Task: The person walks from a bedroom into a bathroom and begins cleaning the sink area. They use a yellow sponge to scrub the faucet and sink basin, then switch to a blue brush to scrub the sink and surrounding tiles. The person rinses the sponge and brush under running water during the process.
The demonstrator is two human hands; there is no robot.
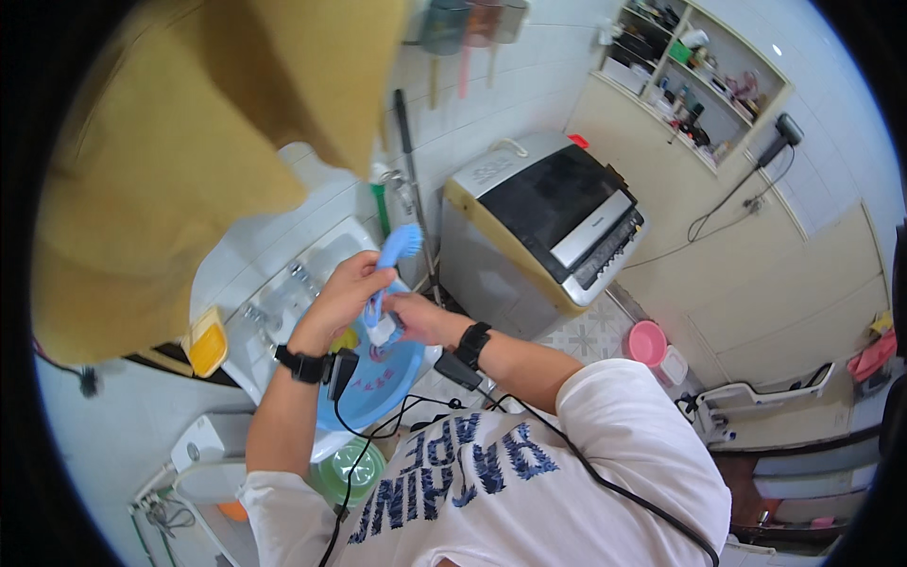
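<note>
My left hand (348,294) is closed around the handle of a light blue scrubbing brush (391,251), its bristled head pointing up and away from me. Just to the right, my right hand (419,319) grips a small white-and-blue object (383,330), apparently another brush, close to the blue brush's looped handle end. Both hands are above a blue plastic basin (393,375) that rests on the white washbasin (237,354). Something yellow (346,340) lies in the basin, partly hidden by my left wrist. Black straps with small devices sit on both wrists.
A washing machine (524,227) stands to the right of the washbasin, with a long-handled pole (414,177) between them. Yellow cloth (177,177) hangs at upper left. A yellow soap dish (207,351) sits at the left. Green (352,468) and pink (646,342) basins are lower down. Black cables cross my shirt.
</note>
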